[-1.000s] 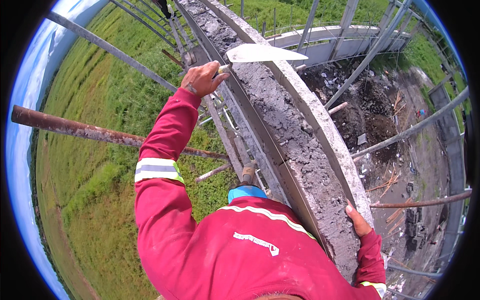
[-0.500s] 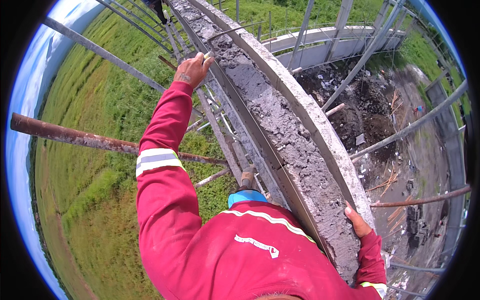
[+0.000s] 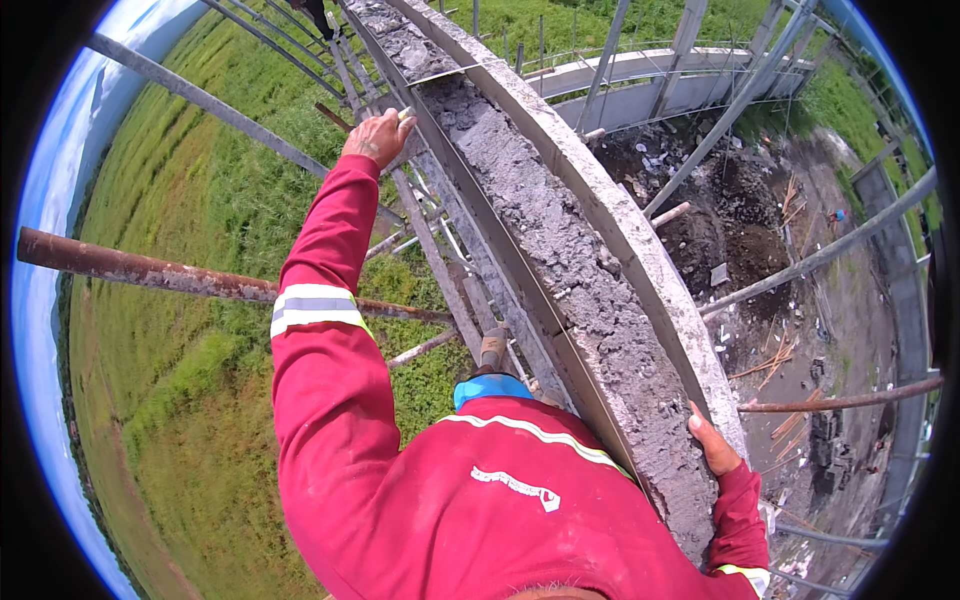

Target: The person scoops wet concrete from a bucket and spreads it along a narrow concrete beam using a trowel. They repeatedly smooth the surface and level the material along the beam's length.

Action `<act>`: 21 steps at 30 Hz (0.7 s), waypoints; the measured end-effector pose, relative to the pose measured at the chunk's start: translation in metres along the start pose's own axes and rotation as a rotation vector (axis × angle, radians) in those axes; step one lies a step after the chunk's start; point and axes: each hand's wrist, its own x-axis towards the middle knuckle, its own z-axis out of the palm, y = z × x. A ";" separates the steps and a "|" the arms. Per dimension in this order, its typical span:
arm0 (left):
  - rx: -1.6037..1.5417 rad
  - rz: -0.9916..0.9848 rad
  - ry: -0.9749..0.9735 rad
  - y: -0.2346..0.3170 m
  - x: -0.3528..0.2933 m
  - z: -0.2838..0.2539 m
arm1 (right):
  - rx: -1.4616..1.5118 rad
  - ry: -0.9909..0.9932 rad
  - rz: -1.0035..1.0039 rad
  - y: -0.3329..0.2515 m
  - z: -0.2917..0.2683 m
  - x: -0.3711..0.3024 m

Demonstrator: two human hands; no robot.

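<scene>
My left hand [image 3: 380,136] is closed around a small tool with a pale yellowish handle end [image 3: 405,114], beside the outer board of a curved wall. A grey part below the fingers may be its blade, but I cannot tell. Rough wet concrete [image 3: 540,215] fills the channel between the outer form board [image 3: 500,240] and the raised inner concrete rim [image 3: 610,210]. My right hand [image 3: 714,442] is hooked over that rim near my body, finger ends against the concrete side. A thin light bar [image 3: 445,74] crosses the channel beyond my left hand.
A rusty pipe [image 3: 150,268] and grey scaffold poles [image 3: 210,105] stick out on the left above grass. Scaffold planks [image 3: 435,250] run below, with my boot [image 3: 494,345] there. On the right, poles [image 3: 830,260] span a deep drop to rubble. Another person [image 3: 318,15] stands far ahead.
My left hand has drawn slightly back and to the left, away from the wall edge. The bar across the channel lies flatter and looks brighter. My right hand stays put.
</scene>
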 end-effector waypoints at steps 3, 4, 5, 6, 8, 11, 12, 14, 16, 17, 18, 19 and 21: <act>-0.025 -0.052 0.140 0.002 0.003 0.000 | 0.044 0.022 0.036 -0.004 0.001 0.003; -0.051 -0.005 0.099 0.003 0.004 0.002 | 0.033 0.049 0.100 -0.004 0.004 0.001; -0.089 0.060 0.121 0.003 0.004 0.003 | 0.071 0.017 0.083 -0.006 0.003 0.002; -0.135 0.209 0.194 0.003 0.004 0.006 | 0.099 0.002 0.061 -0.007 0.004 0.001; -0.088 0.084 0.134 -0.001 0.006 0.009 | 0.109 -0.021 0.005 -0.009 0.006 0.000; -0.006 -0.182 0.091 -0.009 0.017 0.011 | 0.047 -0.003 0.017 -0.014 0.007 0.001; -0.028 -0.095 0.112 -0.011 0.025 0.011 | 0.056 0.013 0.001 -0.016 0.005 0.005; -0.085 0.020 0.168 -0.013 0.025 0.013 | 0.083 0.006 0.034 -0.017 0.008 0.003; -0.059 -0.016 0.083 -0.014 0.026 0.013 | 0.044 0.001 0.047 -0.018 0.008 0.001; -0.025 -0.066 0.002 -0.014 0.029 0.012 | 0.042 -0.001 0.050 -0.018 0.008 0.001; 0.021 -0.155 -0.117 -0.012 0.030 0.013 | 0.030 0.006 0.020 -0.018 0.007 -0.001; 0.086 -0.208 -0.139 -0.012 0.035 0.011 | 0.015 0.002 0.051 -0.017 0.007 0.000; -0.002 -0.072 0.039 -0.011 0.041 0.013 | -0.050 0.038 0.020 -0.016 0.007 0.000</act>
